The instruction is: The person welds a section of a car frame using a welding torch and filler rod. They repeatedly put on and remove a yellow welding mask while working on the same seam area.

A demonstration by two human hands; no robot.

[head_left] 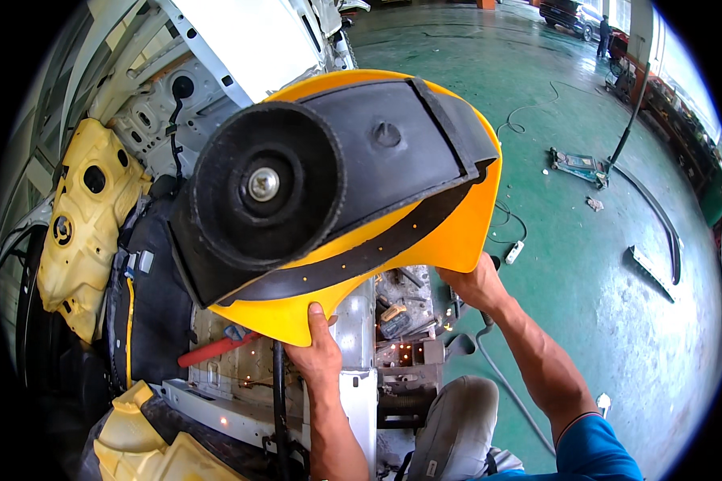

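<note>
A large yellow-and-black protective mask (385,188) fills the middle of the view, close up. A round black cup with a cross-head screw (263,184) in its centre sits on its left side. My left hand (317,353) grips the yellow lower edge, thumb on the near face and other fingers mostly hidden behind. My right hand (477,284) is closed on the lower right corner, its fingertips partly covered by the yellow shell. Beneath the mask, a red bar-like piece (217,350) and an upright black rod (279,393) show near my left hand.
A stripped car body with a pale sill (361,401) lies left and below. Yellow foam pieces (88,228) rest in it. Orange glowing specks dot a metal block (413,353). On the green floor stand a trolley jack (582,167), cables and a power strip (514,252).
</note>
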